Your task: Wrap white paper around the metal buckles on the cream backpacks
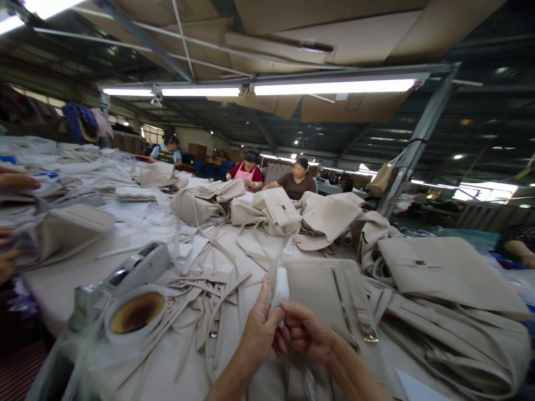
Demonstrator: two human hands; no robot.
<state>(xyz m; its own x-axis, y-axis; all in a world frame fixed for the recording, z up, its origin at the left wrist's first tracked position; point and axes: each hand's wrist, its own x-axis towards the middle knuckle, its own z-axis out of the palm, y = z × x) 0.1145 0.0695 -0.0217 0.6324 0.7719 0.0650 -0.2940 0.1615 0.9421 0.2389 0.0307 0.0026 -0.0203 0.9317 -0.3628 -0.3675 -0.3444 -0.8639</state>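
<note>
White soft wrapping (281, 285), head view: held roughly upright between both hands, alongside a narrow beige strap (272, 272). Left hand (258, 324): thumb and fingers pinching wrapping from the left. Right hand (308, 334): thumb and forefinger pressed together on its lower end. Just right: flat beige bag (311, 281) with gold-coloured buckle (370, 336). Left: tangled loose beige straps (215, 312), then brown-cored tape roll (136, 314).
</note>
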